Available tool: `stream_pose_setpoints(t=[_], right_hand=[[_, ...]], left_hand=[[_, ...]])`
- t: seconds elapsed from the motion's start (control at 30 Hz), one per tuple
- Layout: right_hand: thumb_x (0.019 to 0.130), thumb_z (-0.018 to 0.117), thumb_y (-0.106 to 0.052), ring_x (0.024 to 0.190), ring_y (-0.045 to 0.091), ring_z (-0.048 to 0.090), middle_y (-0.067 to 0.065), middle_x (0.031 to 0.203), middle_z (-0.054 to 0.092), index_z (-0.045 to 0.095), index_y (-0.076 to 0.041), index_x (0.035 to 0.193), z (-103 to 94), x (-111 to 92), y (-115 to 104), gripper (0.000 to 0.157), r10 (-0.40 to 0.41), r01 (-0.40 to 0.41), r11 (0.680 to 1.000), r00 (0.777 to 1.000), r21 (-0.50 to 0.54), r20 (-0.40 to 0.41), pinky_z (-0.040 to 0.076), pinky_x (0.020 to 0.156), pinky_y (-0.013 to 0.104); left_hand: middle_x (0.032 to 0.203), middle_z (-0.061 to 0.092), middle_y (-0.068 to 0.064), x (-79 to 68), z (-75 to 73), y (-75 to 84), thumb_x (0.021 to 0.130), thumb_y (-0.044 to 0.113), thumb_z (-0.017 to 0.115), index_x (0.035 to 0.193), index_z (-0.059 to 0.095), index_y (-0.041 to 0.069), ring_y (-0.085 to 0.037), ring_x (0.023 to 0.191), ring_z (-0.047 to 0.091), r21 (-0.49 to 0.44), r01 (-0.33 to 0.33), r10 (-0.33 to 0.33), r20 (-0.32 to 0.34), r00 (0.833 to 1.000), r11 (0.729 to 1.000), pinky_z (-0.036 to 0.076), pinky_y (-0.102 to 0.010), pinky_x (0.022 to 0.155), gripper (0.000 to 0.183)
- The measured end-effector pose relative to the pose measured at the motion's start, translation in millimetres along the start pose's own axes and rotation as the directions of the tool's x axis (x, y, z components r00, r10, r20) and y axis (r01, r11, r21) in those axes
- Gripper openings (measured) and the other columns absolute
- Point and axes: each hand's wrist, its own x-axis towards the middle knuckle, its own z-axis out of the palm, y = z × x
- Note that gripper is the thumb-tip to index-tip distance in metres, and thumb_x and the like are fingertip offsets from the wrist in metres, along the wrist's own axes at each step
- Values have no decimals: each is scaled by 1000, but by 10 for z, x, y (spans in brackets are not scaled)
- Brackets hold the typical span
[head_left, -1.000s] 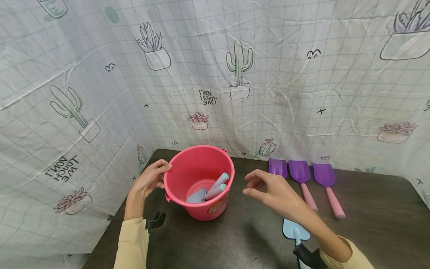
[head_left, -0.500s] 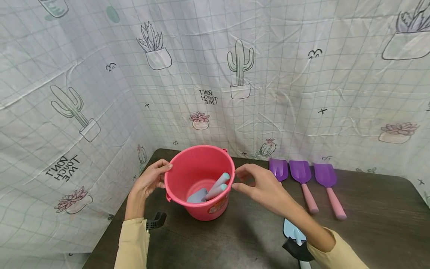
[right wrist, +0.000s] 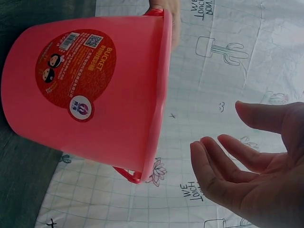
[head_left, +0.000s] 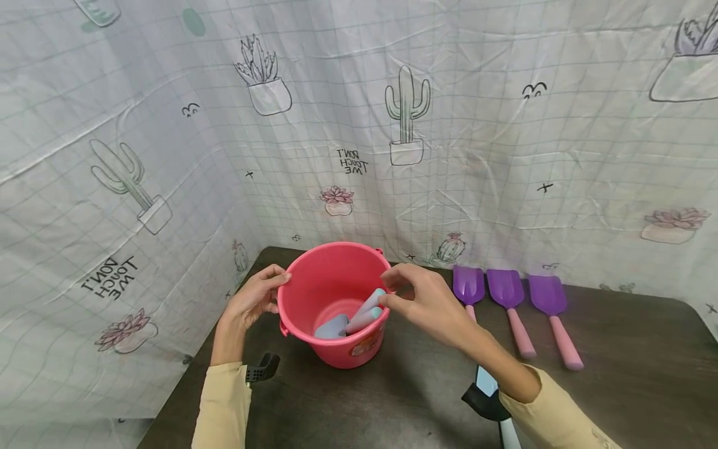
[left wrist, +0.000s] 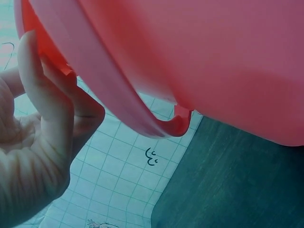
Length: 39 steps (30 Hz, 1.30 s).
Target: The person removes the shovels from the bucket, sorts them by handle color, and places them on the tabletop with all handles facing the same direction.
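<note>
A red-pink bucket (head_left: 331, 268) stands tilted a little towards me on the dark table. My left hand (head_left: 259, 293) pinches its left rim, thumb inside and fingers outside; the left wrist view shows this hand (left wrist: 47, 123) at the rim too. Inside lie two toy shovels (head_left: 364, 315) with pale handles and teal ends, one grey-lavender blade (head_left: 332, 327) showing. Over the right rim hovers my right hand (head_left: 429, 302), thumb and fingers spread. In the right wrist view that hand (right wrist: 251, 175) is apart from the bucket, holding nothing.
Three purple shovels with pink handles lie at the back right: a left one (head_left: 468, 285), a middle one (head_left: 506, 289) and a right one (head_left: 548, 294). A light blue trowel (head_left: 486, 381) lies partly under my right forearm. A printed curtain (head_left: 477, 156) hangs behind the table.
My right hand has moved left, from beside the bucket to over its right rim near the handle ends. The left hand keeps its hold on the rim.
</note>
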Motion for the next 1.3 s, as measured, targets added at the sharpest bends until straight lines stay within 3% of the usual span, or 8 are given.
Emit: stream_pose_setpoints(t=[0.27,0.7,1.0,1.3], right_hand=[[92,75,-15,94,18,68,5,111,70,69,-2,121,31,103,10,32,-2,3,999,999,-33,39,58,81,36],[92,75,-11,103,25,67,10,112,71,66,2,121,218,310,34,33,-86,102,990,983,-95,165,57,90,47],[90,77,-10,101,23,67,7,108,70,68,0,117,300,373,10,29,-76,104,986,976,-129,205,56,90,41],[90,77,-11,102,29,67,10,108,70,67,3,117,355,416,23,32,-73,109,986,963,-127,261,57,86,37]], left_hand=[[90,67,-9,16,17,-2,104,19,63,106,55,6,-16,66,71,11,9,-9,-15,1000,1000,55,-23,52,16],[88,67,-9,-1,17,9,105,17,61,104,55,6,-15,64,70,-7,13,-13,-13,1000,1000,54,-22,51,12],[88,65,-8,-3,15,13,105,17,61,104,55,7,-15,64,70,-16,7,-7,-1,1000,1000,54,-22,51,12],[87,65,-8,-5,13,13,105,17,61,104,55,6,-14,63,69,-23,7,-6,8,1000,1000,54,-21,50,12]])
